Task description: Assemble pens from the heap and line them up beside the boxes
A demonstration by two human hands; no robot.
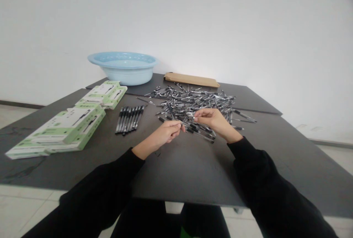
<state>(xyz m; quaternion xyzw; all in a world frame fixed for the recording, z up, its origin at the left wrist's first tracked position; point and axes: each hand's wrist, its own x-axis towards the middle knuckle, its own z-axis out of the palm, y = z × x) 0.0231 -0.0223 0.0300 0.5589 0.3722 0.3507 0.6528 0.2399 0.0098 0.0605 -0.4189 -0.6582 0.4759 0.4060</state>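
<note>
My left hand (pixel 170 131) is closed over the dark table, fingers curled round what looks like a pen; only a small dark and silvery end shows by the fingertips. A short gap away, my right hand (pixel 211 120) pinches something small and pale between thumb and fingers, too small to make out. Just behind both hands spreads a loose pile of clear pens and pen parts (pixel 193 102) with black grips and caps. To the left, several capped pens (pixel 129 118) lie side by side in a neat row.
Green and white pen boxes (pixel 66 124) are stacked along the left side of the table (pixel 193 172). A light blue basin (pixel 127 72) stands at the back left. Beside it, a flat brown cardboard piece (pixel 191 79) lies near the white wall.
</note>
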